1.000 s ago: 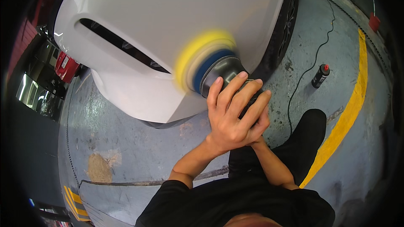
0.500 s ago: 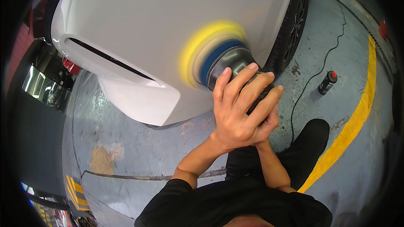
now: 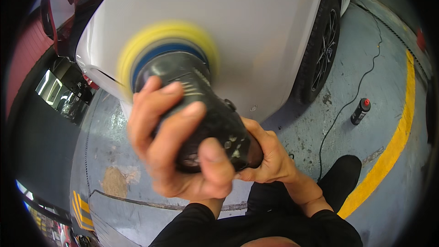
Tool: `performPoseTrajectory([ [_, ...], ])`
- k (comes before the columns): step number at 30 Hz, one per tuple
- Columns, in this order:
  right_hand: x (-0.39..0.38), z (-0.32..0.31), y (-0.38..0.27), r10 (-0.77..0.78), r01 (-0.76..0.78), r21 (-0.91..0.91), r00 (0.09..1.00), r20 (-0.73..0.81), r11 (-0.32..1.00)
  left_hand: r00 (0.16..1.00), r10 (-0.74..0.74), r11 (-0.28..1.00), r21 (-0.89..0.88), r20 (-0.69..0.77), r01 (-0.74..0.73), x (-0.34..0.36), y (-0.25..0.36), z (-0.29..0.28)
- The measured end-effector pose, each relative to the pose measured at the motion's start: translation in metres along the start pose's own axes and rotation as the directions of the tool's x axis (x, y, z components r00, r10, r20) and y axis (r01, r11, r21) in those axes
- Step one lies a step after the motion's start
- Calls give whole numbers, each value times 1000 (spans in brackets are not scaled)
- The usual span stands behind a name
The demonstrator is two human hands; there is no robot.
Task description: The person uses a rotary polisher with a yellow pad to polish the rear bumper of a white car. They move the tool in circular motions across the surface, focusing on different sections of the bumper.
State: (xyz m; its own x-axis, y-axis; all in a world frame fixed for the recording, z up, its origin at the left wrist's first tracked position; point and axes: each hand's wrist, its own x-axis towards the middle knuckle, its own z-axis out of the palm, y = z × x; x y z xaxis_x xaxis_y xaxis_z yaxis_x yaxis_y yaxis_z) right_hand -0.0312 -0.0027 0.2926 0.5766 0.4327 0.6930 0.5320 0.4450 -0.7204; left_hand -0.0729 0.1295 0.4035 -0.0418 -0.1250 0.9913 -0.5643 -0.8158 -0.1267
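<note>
A black car polisher rests its yellow foam pad against the white car bumper. The pad's outline is smeared by motion, and a blue ring shows behind it. My left hand is closed around the polisher's body from the left side, fingers bent over the top. At the rear end, my right hand grips the polisher's dark handle; part of its fingers are hidden under the tool.
A black bottle with a red cap stands on the grey floor at the right. A dark cable runs across the floor near the car wheel. A yellow line curves past. A striped yellow block sits at the lower left.
The polisher has moved left across the bumper and now appears larger and closer. My hands have come apart: the left wraps the body, and the right shows at the rear handle.
</note>
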Motion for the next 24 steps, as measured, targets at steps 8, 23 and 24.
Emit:
performPoseTrajectory([
  [8,27,-36,-24,-16,27,-157,997,74,987,951,-145,989,-46,-274,138,13,7,37],
  [23,15,-124,-2,36,-20,112,989,-143,993,999,1,979,-201,-49,-11,31,23,144],
  [24,15,-130,-3,46,-25,122,984,-172,992,999,0,976,-216,-45,-10,35,27,153],
])
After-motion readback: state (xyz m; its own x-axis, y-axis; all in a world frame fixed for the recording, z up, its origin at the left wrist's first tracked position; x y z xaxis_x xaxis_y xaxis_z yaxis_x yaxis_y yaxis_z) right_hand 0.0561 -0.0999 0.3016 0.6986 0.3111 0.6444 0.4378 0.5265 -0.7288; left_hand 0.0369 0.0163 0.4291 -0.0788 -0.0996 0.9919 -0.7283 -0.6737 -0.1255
